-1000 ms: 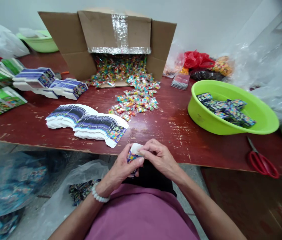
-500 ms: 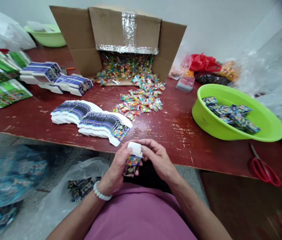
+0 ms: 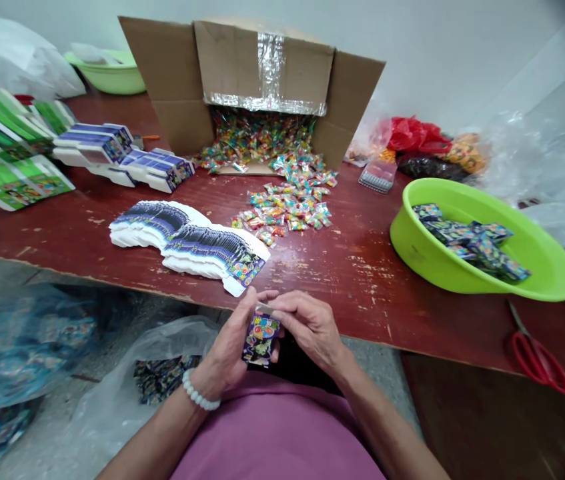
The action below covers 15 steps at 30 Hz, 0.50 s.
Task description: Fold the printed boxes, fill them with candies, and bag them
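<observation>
In the head view a small printed carton (image 3: pixel 262 337), purple with colourful pictures, is held in front of my body by the table's front edge. My left hand (image 3: pixel 235 337), a pale bead bracelet at its wrist, wraps round the carton's left side. The fingers of my right hand (image 3: pixel 309 325) press at its top end, where the white flap is now folded down and mostly hidden. Just beyond my hands lies a fanned row of flat cartons (image 3: pixel 202 243) with the same print. Behind that row, small wrapped candies (image 3: pixel 292 200) spill over the table.
An open cardboard box (image 3: pixel 172 80) full of candies stands at the back. On the right are a green basin (image 3: pixel 547 260) holding several filled cartons and red-handled scissors (image 3: pixel 539 360). Bundled cartons (image 3: pixel 92 143) sit at the left. Plastic bags (image 3: pixel 107 393) lie below the table edge.
The white top flap, upright before, has been folded down by my right hand. Both hands stay on the carton, and the camera view has shifted slightly.
</observation>
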Each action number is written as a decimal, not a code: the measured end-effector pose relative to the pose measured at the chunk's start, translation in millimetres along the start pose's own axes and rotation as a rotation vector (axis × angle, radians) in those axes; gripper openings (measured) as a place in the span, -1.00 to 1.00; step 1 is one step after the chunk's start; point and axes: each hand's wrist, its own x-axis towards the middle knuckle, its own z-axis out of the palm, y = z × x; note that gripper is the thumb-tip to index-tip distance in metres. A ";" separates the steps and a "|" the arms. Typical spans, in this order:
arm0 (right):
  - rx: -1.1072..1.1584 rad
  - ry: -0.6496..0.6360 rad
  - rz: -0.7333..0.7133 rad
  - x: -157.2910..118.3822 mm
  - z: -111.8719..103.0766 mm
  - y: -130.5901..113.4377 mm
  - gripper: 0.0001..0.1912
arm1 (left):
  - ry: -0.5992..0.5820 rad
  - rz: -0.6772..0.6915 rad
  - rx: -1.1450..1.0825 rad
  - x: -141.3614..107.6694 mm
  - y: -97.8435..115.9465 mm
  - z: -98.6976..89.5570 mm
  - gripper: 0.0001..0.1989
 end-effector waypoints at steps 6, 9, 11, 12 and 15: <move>-0.042 -0.023 0.098 0.4 -0.3 -1.4 -0.88 | 0.081 0.076 0.149 2.3 -1.3 0.9 -0.60; -0.079 -0.056 0.112 4.7 0.1 -0.1 -0.89 | 0.108 0.148 0.244 1.5 -3.0 1.3 -0.60; -0.016 -0.103 0.144 8.4 -0.6 0.8 -0.90 | 0.100 0.094 0.247 1.0 -3.3 0.1 -0.53; 0.057 -0.126 0.189 10.1 -1.0 1.2 -0.91 | 0.090 0.052 0.237 0.8 -3.2 -1.0 -0.49; 0.239 -0.158 0.330 14.1 -0.7 1.1 -0.85 | 0.085 -0.025 0.217 1.4 -1.6 -5.6 -0.43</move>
